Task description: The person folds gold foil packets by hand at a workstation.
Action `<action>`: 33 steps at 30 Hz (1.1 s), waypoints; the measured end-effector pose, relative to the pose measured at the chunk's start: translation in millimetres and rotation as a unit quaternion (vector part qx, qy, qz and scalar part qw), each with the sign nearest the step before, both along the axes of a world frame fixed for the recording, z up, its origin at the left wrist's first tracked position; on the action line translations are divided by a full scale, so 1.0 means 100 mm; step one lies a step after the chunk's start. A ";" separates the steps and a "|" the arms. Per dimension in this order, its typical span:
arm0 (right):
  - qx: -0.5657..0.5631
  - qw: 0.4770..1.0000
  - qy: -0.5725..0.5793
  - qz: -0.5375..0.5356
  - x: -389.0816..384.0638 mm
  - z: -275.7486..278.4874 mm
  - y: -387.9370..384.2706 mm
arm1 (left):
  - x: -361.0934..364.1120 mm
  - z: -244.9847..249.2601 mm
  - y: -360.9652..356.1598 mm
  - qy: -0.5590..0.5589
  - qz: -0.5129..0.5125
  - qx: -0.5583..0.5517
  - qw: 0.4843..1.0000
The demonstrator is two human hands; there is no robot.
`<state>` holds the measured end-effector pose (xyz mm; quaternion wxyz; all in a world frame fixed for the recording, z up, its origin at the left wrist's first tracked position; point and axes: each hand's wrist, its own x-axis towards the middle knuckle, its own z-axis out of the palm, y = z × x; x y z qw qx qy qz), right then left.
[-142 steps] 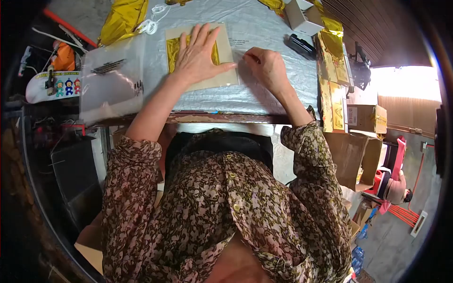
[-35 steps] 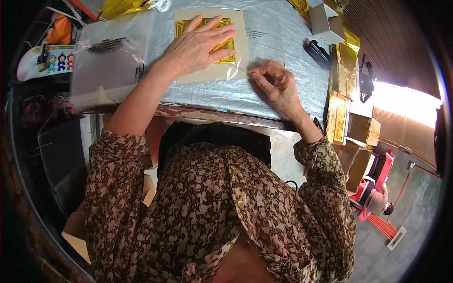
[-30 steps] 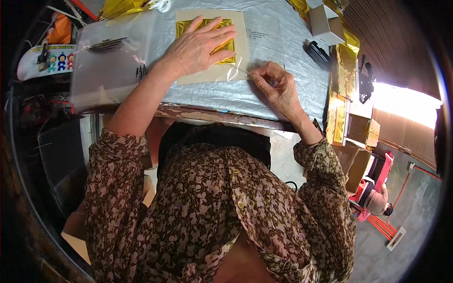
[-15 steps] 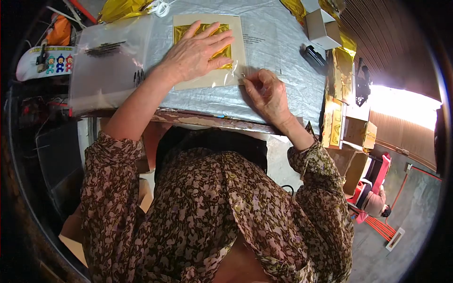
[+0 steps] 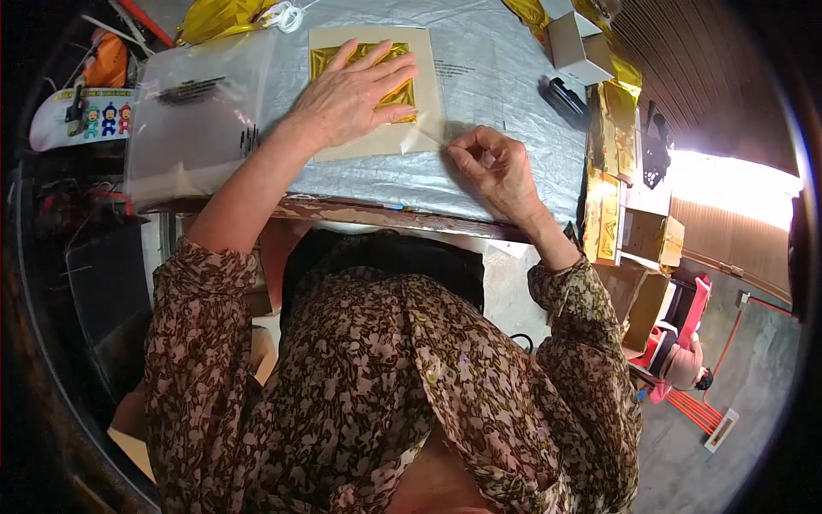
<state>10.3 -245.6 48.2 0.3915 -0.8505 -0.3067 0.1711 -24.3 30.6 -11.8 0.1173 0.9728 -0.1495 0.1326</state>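
Note:
My left hand (image 5: 347, 98) lies flat with fingers spread over a shiny gold foil sheet (image 5: 322, 58) on a beige card (image 5: 368, 147). Clear plastic seems to cover the card, with glints near its lower right corner. Just right of that corner, my right hand (image 5: 497, 167) is closed in a pinch. A thin clear plastic strip (image 5: 431, 135) runs from the corner towards its fingertips. The part inside the fingers is hidden.
A stack of clear plastic bags (image 5: 188, 128) lies on the left of the silver-covered table (image 5: 368, 184). At the right are a black stapler-like object (image 5: 565, 101) and a small open white box (image 5: 578, 51). Another person (image 5: 685, 364) sits at far right.
My right hand has moved slightly right, away from the card, and the thin strip between them now looks stretched out. My left hand stays flat on the foil.

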 end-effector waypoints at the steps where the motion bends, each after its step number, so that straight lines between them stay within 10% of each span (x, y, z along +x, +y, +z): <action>1: -0.008 1.000 -0.011 -0.011 -0.02 -0.01 0.01 | 0.00 0.01 -0.01 0.003 0.001 -0.006 1.000; 12: -0.128 0.990 -0.026 0.046 0.30 0.18 -0.24 | 0.00 0.00 0.03 0.001 -0.001 0.011 1.000; 17: -0.040 0.967 -0.227 0.110 0.46 0.43 -0.11 | 0.00 0.03 0.01 0.023 0.009 0.018 1.000; 33: 0.006 0.928 -0.278 0.248 0.60 -0.35 0.32 | 0.05 -0.02 0.11 0.056 -0.008 -0.022 0.998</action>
